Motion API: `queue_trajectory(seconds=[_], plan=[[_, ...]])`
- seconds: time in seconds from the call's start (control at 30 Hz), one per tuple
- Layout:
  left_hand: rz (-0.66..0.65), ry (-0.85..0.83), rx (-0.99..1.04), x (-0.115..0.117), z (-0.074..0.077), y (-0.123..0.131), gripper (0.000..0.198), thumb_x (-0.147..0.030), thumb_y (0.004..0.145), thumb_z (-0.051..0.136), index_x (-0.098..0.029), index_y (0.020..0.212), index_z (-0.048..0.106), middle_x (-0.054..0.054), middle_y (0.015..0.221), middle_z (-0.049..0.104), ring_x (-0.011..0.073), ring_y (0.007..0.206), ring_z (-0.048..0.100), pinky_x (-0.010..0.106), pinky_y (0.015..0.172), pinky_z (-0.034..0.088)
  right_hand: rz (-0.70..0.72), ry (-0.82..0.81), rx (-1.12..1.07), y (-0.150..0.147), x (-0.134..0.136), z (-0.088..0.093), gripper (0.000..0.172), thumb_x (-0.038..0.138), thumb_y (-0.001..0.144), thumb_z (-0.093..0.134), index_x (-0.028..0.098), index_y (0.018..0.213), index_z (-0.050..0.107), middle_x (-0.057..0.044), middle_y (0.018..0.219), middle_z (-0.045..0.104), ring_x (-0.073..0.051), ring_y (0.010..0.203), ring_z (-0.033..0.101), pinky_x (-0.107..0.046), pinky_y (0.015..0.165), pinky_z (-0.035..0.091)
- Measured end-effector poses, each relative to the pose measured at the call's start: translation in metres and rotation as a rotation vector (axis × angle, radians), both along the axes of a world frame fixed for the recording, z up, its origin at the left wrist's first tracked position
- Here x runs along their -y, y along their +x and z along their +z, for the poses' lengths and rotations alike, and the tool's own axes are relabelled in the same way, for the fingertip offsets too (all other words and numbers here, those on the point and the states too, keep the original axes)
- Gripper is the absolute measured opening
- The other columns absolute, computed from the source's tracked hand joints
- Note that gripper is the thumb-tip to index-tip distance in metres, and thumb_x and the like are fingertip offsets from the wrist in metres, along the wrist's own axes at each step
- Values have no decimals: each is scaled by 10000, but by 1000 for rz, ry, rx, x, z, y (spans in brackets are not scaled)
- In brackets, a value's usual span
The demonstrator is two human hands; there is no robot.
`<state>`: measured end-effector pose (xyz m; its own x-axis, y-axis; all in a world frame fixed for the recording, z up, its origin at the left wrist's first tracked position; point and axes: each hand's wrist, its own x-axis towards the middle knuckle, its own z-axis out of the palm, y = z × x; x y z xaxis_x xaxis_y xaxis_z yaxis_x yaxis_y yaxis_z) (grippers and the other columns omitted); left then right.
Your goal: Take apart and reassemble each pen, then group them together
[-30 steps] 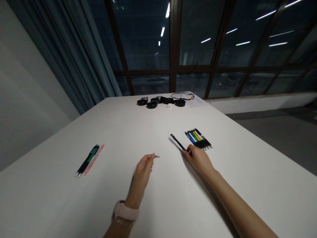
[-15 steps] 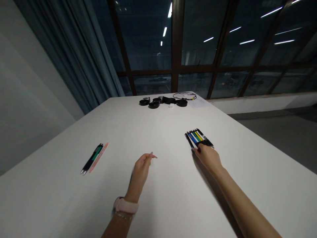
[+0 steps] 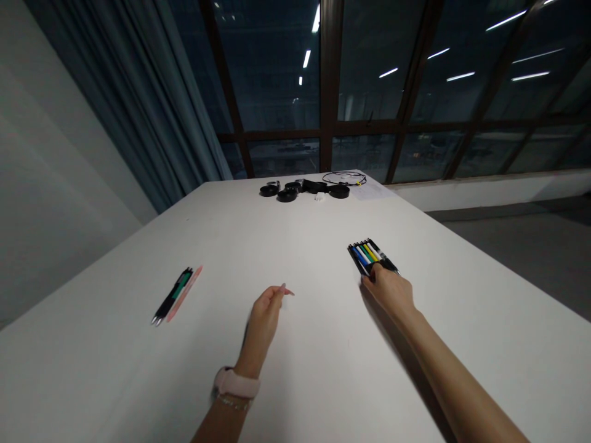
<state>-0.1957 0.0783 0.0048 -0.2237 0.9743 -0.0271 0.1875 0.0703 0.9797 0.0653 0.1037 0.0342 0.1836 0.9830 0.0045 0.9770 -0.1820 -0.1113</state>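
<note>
On the right of the white table (image 3: 314,344), several pens (image 3: 365,253) lie side by side in a row: black ones at both edges, with blue, white, green and yellow between. My right hand (image 3: 390,292) is closed over their near ends, thumb at the leftmost black pen, hiding the tips. My left hand (image 3: 266,311) hovers or rests near the middle, fingers loosely curled and a fingertip sticking out past the thumb; I see nothing held in it. Further left lie dark pens with green on them (image 3: 174,295) and a pink pen (image 3: 184,294), close together.
Black round objects (image 3: 287,195) sit in a cluster at the table's far end, near a small white piece (image 3: 319,197). A coiled black cable (image 3: 344,178) and a white sheet (image 3: 373,192) lie behind them. Dark windows and a blue curtain (image 3: 152,92) stand beyond.
The leftmost black pen has shifted slightly right, closer against the row, along with my right hand. My left hand has barely moved.
</note>
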Motion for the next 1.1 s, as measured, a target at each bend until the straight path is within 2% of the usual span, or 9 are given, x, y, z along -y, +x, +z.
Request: queue_trajectory(seconds=[0.3, 0.47, 0.7, 0.87, 1.0, 1.1], plan=[[0, 9, 36, 1, 1, -3, 500, -664, 697, 568, -174, 742, 653, -82, 521, 312, 95, 473, 301, 226, 458, 219, -29, 43, 11, 1, -6, -8, 264, 339, 907, 459, 157, 989, 631, -122, 918, 721, -246, 810, 696, -289, 613, 446], [-3, 14, 47, 2, 2, -4, 521, -678, 689, 560, -169, 743, 653, -83, 521, 312, 91, 468, 284, 223, 449, 208, -17, 56, 25, 1, -7, -10, 257, 328, 904, 452, 164, 935, 647, -103, 878, 724, -245, 797, 696, -279, 580, 424], [-4, 9, 41, 2, 1, -7, 479, -638, 711, 556, -171, 753, 653, -79, 535, 309, 92, 478, 288, 221, 456, 210, 17, 95, -20, -3, 0, -3, 284, 354, 920, 423, 185, 867, 646, -84, 856, 716, -229, 752, 679, -277, 536, 365], [23, 9, 20, 0, 4, -10, 478, -641, 695, 549, -176, 735, 650, -73, 531, 315, 100, 486, 293, 227, 458, 206, 97, 209, -106, -15, 11, 4, 280, 352, 934, 418, 210, 778, 603, -41, 773, 696, -187, 670, 641, -264, 519, 297], [73, 25, 6, -6, 7, -22, 473, -634, 688, 560, -175, 746, 656, -72, 530, 318, 101, 485, 305, 225, 464, 220, 184, 298, -229, -26, 18, 7, 312, 364, 937, 416, 212, 706, 560, -9, 692, 665, -154, 599, 594, -251, 519, 273], [156, 61, -80, -8, 14, -45, 439, -600, 727, 534, -180, 774, 652, -61, 530, 356, 111, 487, 332, 231, 473, 250, 232, 333, -305, -32, 23, 8, 331, 386, 937, 416, 212, 683, 538, 6, 637, 636, -140, 548, 555, -244, 518, 268]])
